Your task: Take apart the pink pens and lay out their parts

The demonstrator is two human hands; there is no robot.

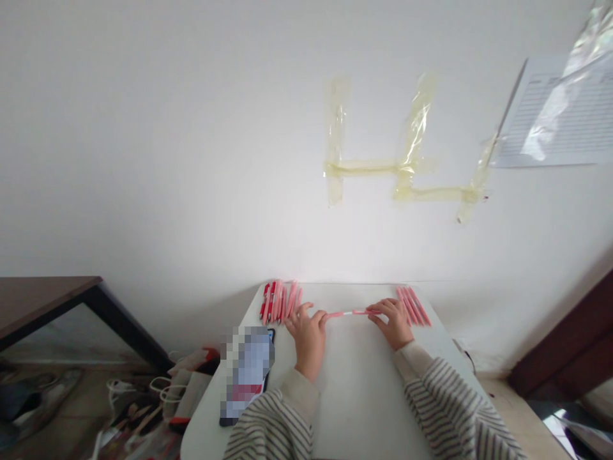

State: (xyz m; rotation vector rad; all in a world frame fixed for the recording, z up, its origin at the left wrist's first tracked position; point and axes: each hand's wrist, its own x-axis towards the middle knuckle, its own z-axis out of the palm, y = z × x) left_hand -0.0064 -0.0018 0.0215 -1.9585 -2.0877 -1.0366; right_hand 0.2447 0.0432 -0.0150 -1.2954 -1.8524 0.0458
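Note:
Above the white table, a slim pink pen (360,312) stretches level between my two hands, with a white section at its middle. I cannot tell whether it is one piece or two parts held end to end. My left hand (308,332) pinches the left end between thumb and forefinger, its other fingers spread. The right end is gripped by the thumb and fingers of my right hand (393,321). Beside my left hand lies a group of pink and red pens (279,303). Several pink pens (414,305) lie side by side just beyond my right hand.
A phone (249,374), partly pixelated, lies at the left of the white table (357,396). The wall (191,160) meets the table's far edge. Bags and cables (177,390) crowd the floor at left, near a dark-framed brown table (52,285).

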